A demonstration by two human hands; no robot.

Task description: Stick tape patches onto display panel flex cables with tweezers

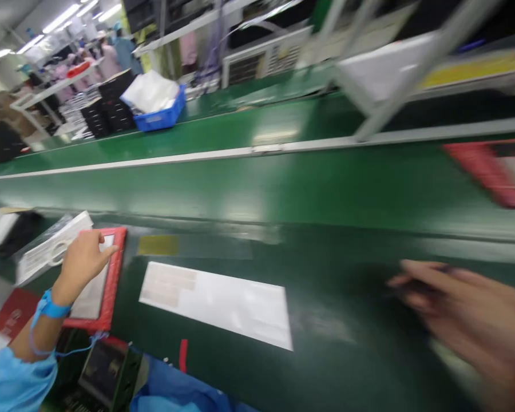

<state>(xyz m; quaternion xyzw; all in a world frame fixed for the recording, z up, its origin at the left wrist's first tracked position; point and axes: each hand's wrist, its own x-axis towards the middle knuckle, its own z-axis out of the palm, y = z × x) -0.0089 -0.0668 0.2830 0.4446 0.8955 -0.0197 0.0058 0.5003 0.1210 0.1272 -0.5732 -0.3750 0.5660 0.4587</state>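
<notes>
My left hand, with a blue band and cord at the wrist, is over a red-rimmed frame with a pale panel inside. Its thumb stands apart from the curled fingers, and nothing shows between them. At the right, my right hand is smeared by motion; its fingers are closed round a thin dark tool, too blurred to name exactly. Between the hands a long white sheet of labels lies flat on the green bench, its left part beige. Neither hand touches it.
A red strip lies near the front edge. White printed sheets and a tape roll lie at left. Another red frame is on the green belt at right. A blue bin stands beyond the rail.
</notes>
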